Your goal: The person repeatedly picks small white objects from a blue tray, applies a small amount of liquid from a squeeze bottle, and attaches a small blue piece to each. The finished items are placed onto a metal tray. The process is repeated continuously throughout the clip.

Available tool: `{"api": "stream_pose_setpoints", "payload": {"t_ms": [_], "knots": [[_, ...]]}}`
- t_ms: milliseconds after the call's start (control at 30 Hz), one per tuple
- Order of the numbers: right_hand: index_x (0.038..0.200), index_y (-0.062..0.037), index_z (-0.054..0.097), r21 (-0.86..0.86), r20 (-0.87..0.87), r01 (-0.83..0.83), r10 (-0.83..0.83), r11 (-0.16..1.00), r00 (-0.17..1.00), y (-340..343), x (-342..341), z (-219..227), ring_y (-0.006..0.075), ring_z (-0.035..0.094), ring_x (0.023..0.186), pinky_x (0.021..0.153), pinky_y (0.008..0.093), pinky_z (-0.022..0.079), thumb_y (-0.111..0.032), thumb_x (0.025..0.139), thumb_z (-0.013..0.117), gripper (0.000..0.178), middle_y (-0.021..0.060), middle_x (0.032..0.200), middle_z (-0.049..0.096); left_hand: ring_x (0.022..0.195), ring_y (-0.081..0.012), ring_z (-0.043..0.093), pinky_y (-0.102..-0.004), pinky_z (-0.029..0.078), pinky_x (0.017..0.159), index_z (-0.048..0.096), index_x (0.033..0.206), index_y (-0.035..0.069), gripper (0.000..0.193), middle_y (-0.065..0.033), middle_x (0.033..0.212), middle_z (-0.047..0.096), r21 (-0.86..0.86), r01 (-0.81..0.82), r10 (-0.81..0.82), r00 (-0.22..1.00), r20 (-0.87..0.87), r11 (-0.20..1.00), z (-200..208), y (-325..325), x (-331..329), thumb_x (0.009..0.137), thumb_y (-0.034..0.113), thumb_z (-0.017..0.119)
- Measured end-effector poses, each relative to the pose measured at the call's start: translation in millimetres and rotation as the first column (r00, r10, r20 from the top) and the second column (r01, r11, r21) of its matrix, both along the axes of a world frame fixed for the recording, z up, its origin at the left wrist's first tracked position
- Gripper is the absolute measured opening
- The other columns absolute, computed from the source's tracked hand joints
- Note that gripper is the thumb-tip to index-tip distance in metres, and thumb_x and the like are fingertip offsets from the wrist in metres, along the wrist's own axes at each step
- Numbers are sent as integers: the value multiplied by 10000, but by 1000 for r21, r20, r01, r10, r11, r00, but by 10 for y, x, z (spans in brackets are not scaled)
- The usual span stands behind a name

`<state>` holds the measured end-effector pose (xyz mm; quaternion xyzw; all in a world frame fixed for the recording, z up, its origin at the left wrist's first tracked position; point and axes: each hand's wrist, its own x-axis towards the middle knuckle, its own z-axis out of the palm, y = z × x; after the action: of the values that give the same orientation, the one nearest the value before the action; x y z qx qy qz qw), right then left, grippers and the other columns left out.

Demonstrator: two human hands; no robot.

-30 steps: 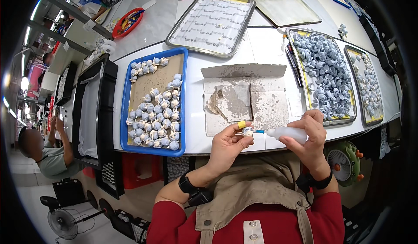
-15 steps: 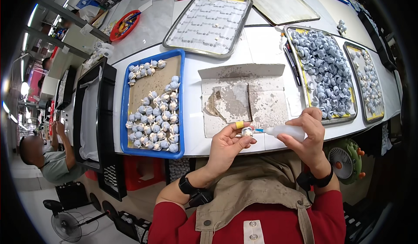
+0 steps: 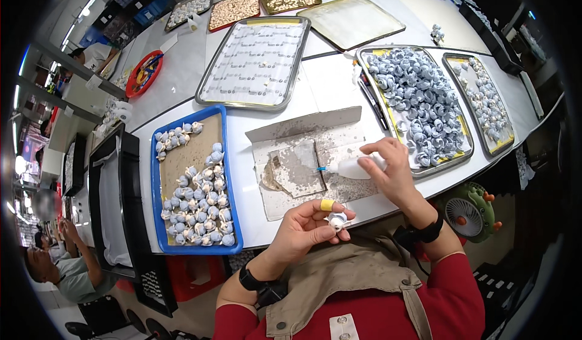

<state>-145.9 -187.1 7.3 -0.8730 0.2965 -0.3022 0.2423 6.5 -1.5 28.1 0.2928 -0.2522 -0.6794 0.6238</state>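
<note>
Near the table's front edge, my left hand (image 3: 291,234) pinches a small white and grey-blue figurine (image 3: 337,220); yellow tape wraps one finger. My right hand (image 3: 391,169) is closed round a white squeeze bottle (image 3: 350,168) with a thin blue tip. The bottle lies tilted in the grip, its tip pointing left over a stained, flattened cardboard piece (image 3: 279,203). Tip and figurine are well apart. To the left, a blue tray (image 3: 156,219) carries rows of similar figurines (image 3: 200,210). A metal tray (image 3: 394,131) heaped with grey-blue curled pieces (image 3: 418,97) stands at the right.
Behind the cardboard lies a paper-lined metal tray (image 3: 248,67). Pens (image 3: 373,100) rest beside the heaped tray. Another tray of small parts (image 3: 485,103) is at far right. Black crates (image 3: 115,200) stand left, a red basket (image 3: 145,73) farther back, a green fan (image 3: 467,213) below the table.
My right hand has drawn the bottle's tip away from the figurine and out over the cardboard. My left hand still holds the figurine, now turned and nearer to me. The whole view has shifted.
</note>
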Motion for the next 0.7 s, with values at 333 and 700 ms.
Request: {"api": "stream_pose_setpoints", "payload": {"t_ms": [333, 700], "knots": [[1018, -150, 630, -355, -474, -76, -109, 932, 874, -889, -446, -47, 184, 508, 979, 842, 378, 313, -52, 766, 534, 287, 4, 869, 615, 846, -192, 643, -234, 534, 703, 505, 1191, -10, 340, -190, 1127, 589, 180, -160, 146, 985, 92, 971, -156, -103, -122, 860, -4, 583], [1137, 19, 510, 544, 384, -376, 176, 750, 906, 21, -258, 248, 139, 644, 900, 781, 250, 505, -16, 916, 522, 225, 112, 971, 652, 900, -186, 628, -239, 519, 757, 488, 1210, -16, 342, -157, 1144, 585, 230, -315, 281, 945, 169, 921, -156, -126, -180, 877, -7, 566]]}}
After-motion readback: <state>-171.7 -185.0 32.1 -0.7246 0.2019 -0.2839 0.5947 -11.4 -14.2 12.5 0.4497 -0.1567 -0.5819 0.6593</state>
